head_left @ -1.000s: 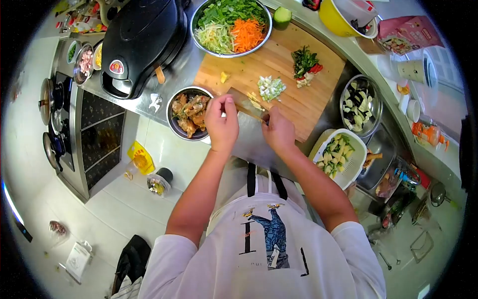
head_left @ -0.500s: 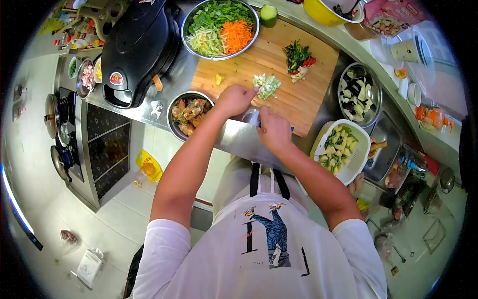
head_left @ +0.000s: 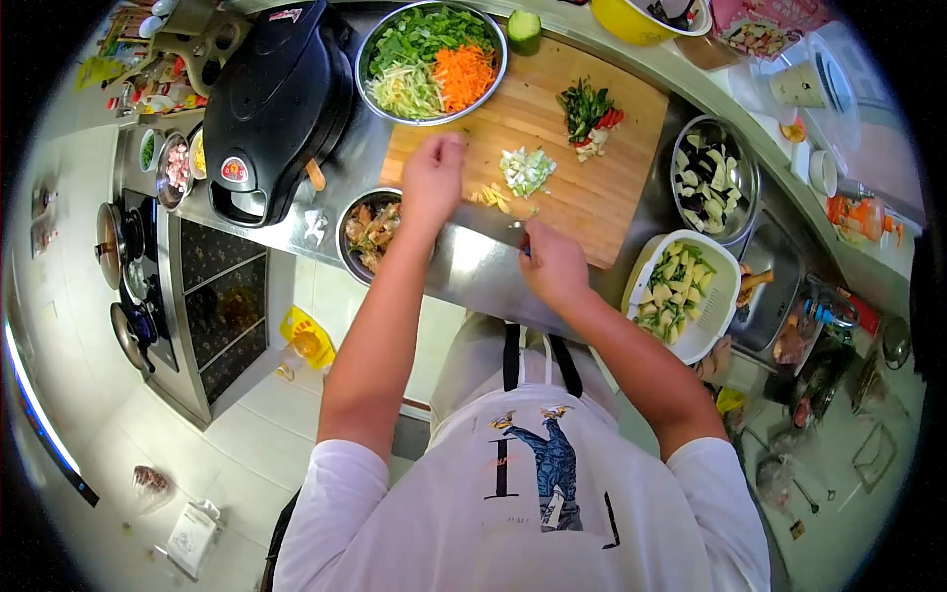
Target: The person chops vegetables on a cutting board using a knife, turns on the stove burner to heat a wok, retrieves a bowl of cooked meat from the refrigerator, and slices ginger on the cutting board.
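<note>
On the wooden cutting board (head_left: 602, 222), my left hand (head_left: 434, 178) is at the left side with its fingers closed together; what they hold, if anything, is hidden. My right hand (head_left: 555, 261) grips a kitchen knife (head_left: 525, 249) by its blue handle near the board's front edge; its blade is hard to make out. Thin yellow slices (head_left: 490, 197), like ginger, lie between the hands, with chopped white and pale green pieces (head_left: 528, 171) just behind. Farther right sits a pile of green leaves, red pieces and white bits (head_left: 592, 118).
Behind the board stand a bowl of shredded vegetables (head_left: 432, 113) and a cut green vegetable (head_left: 524, 30). A bowl of browned pieces (head_left: 360, 259) and a black electric griddle (head_left: 281, 109) are left. Eggplant bowl (head_left: 691, 227), white basket (head_left: 718, 314) and sink (head_left: 779, 261) are right.
My left hand has moved left and back, over where a yellow lump lay. Yellow slices now show where it was. My right hand has shifted slightly right, still on the knife.
</note>
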A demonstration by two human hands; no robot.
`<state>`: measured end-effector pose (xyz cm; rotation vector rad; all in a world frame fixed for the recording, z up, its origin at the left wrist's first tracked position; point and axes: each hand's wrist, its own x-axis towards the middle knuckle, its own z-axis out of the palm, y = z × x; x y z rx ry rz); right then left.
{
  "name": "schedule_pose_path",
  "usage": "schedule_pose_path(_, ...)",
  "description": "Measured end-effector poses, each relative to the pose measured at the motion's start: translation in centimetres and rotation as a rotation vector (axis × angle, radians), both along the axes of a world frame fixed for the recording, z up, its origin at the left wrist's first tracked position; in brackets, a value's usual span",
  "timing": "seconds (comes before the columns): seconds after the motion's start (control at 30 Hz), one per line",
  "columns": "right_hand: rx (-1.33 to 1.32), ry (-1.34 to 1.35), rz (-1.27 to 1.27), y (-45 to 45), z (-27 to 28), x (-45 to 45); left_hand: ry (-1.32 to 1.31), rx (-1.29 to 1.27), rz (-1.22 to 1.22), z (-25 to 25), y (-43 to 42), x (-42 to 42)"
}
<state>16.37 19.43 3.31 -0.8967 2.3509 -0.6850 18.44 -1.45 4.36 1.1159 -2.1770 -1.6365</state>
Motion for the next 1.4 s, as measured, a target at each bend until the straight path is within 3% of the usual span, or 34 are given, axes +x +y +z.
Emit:
schedule_pose_path(0.03,-0.023,-0.057,-0.086,0.3,0.0,0.1,0.082,-0.009,0.16,0.7,0.0,0.3)
schedule_pose_path(0.13,0.152,-0.268,-0.276,0.6,2.0,-0.2,0.089,-0.07,0.264,0.9,2.2,2.1)
schedule_pose_path(0.17,0.151,-0.271,-0.276,0.9,1.6,-0.2,0.1,-0.15,0.215,0.1,3.2,2.6)
schedule_pose_path(0.27,0.053,-0.315,-0.39,1.9,0.6,0.1,-0.225,-0.438,-0.048,-2.1,5.9,4.2)
schedule_pose_path(0.37,0.027,-0.31,-0.425,2.2,0.6,0.1,-0.378,-0.48,-0.156,-3.0,7.4,3.9)
schedule_pose_path(0.7,0.015,-0.359,-0.472,3.1,0.5,0.0,-0.321,-0.407,-0.109,-4.5,7.7,2.8)
schedule_pose_path(0.77,-0.015,-0.336,-0.474,3.3,0.5,0.0,-0.162,-0.471,-0.074,-4.3,7.5,3.5)
schedule_pose_path(0.87,-0.012,-0.259,-0.453,3.1,1.9,-0.5,-0.056,-0.331,0.086,-1.5,7.3,4.2)
schedule_pose_path(0.9,-0.032,-0.203,-0.394,3.1,2.4,-0.8,0.014,-0.428,0.089,0.5,7.1,4.1)
schedule_pose_path(1.0,-0.027,-0.1,-0.28,3.2,3.0,-1.1,0.181,-0.442,-0.032,2.8,6.3,3.9)
schedule_pose_path(1.1,-0.035,-0.014,-0.137,3.0,3.1,-1.6,-0.008,-0.209,-0.408,4.1,6.4,2.8)
schedule_pose_path(1.2,-0.055,0.008,-0.018,2.7,3.0,-1.6,-0.088,-0.342,-0.709,2.9,6.9,1.6)
schedule_pose_path(1.4,-0.101,0.065,0.043,3.1,3.5,-1.2,-0.05,-0.51,-0.61,-0.1,7.0,-1.3)
